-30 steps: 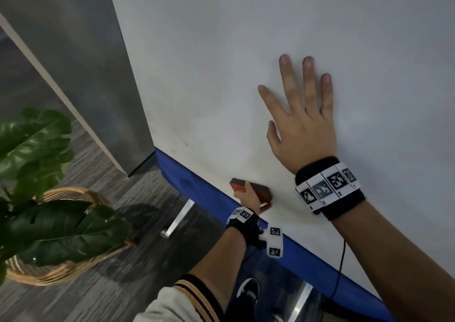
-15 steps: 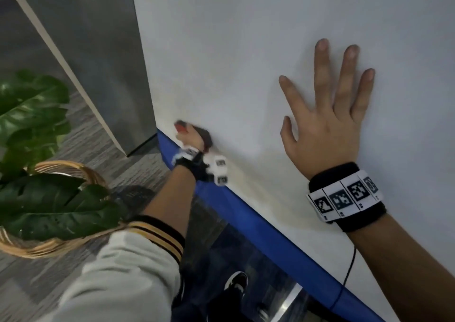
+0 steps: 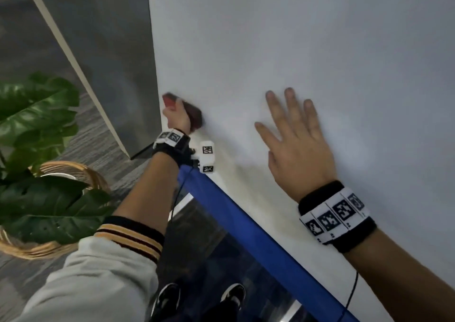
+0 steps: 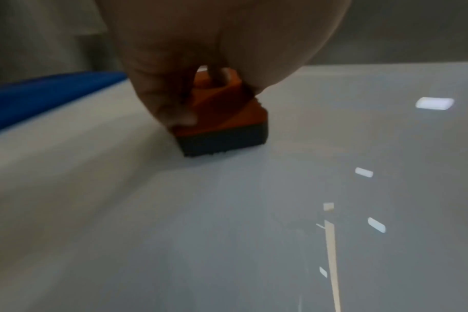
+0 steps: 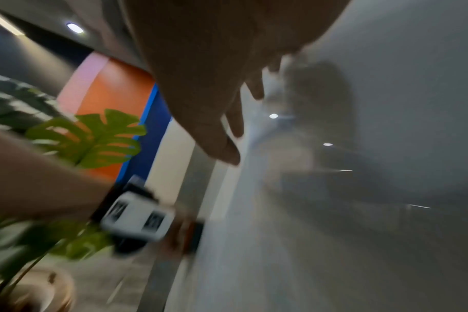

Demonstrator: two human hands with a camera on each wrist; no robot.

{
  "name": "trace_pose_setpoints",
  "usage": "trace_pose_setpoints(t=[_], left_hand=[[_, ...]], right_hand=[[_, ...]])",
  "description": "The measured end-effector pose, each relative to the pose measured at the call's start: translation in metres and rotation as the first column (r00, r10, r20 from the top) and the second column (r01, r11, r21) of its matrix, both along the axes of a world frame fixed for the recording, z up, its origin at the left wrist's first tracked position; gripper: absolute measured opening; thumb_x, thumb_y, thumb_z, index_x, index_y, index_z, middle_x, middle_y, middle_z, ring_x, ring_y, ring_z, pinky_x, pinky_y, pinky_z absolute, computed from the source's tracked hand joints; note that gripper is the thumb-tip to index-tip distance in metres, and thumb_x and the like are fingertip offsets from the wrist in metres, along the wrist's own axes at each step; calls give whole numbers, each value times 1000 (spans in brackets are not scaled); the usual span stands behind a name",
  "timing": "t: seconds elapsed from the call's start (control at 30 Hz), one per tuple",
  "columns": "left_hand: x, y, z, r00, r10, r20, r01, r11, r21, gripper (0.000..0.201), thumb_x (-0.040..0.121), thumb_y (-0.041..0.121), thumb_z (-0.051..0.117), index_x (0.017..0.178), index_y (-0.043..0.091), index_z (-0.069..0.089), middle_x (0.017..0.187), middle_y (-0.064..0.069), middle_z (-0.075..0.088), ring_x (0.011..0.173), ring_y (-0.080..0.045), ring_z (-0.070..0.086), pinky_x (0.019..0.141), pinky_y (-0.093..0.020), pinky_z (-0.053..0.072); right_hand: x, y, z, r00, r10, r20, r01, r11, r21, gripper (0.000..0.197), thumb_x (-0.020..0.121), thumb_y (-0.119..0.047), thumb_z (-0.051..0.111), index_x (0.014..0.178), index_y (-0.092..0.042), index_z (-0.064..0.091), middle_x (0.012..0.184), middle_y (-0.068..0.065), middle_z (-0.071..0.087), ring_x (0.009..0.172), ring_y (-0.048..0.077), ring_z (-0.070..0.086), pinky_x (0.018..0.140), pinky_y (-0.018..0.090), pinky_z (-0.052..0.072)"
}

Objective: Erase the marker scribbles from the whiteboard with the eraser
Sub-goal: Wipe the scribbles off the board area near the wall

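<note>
Eraser (image 3: 190, 113): at the board's (image 3: 295, 38) lower left corner, just above the blue rail (image 3: 246, 228). Dark felt flat on the board, orange back outward. In our head view its long axis runs from upper left to lower right. Left hand (image 3: 178, 119) grips it across the back. Right hand (image 3: 299, 149) released, fingers spread on the board. No marks visible. Room: grey panel (image 3: 98, 38) left of the board, plant (image 3: 37, 149) in a wicker basket (image 3: 81, 174) on grey floor (image 3: 98, 144).
</note>
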State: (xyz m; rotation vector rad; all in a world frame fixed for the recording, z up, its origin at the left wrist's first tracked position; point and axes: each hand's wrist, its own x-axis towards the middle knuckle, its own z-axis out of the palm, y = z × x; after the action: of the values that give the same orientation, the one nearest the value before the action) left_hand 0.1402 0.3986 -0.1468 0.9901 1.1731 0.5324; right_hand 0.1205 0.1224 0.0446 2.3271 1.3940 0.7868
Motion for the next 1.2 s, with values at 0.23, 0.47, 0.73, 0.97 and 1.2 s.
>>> trace_pose_setpoints(t=[0.23,0.47,0.73,0.97,1.2], left_hand=[[4,-22,38,980,189,67,-200,951,238,25,111,33,42,102,12,32,90,0,49,82,-22,45,78,-36,34],[-9,-72,-114,987,6,-158,-54,952,-300,58,109,36,43,150,-3,29,152,-27,42,136,-43,47,114,-50,41],[-2,27,-15,994,40,100,-59,978,198,27,108,34,46,101,14,31,79,4,45,73,-21,46,77,-33,38],[-10,-23,-199,971,-163,-176,126,971,-204,59,108,37,43,152,0,32,147,-23,50,132,-41,53,112,-51,45],[-27,-101,-186,951,-276,-138,192,879,-436,53,110,33,45,148,-3,37,144,-25,52,127,-45,57,105,-56,50]], right_hand=[[8,25,-36,997,70,-30,-73,991,-112,54,92,3,27,131,-10,62,165,22,20,153,45,17,126,54,-8],[4,32,-42,999,37,-33,-41,994,-99,50,83,5,55,129,-14,63,168,19,15,154,44,10,126,54,-10],[1,37,-57,1000,4,-30,-5,999,-32,45,86,-4,59,128,-18,65,168,15,16,155,42,8,126,55,-6],[3,35,-68,999,-21,-32,19,998,-54,41,87,-6,57,126,-18,63,169,13,11,156,41,5,126,54,-7],[4,30,-67,1000,-9,-15,7,997,-78,37,89,-7,55,124,-16,64,169,13,11,156,39,5,126,50,-10]])
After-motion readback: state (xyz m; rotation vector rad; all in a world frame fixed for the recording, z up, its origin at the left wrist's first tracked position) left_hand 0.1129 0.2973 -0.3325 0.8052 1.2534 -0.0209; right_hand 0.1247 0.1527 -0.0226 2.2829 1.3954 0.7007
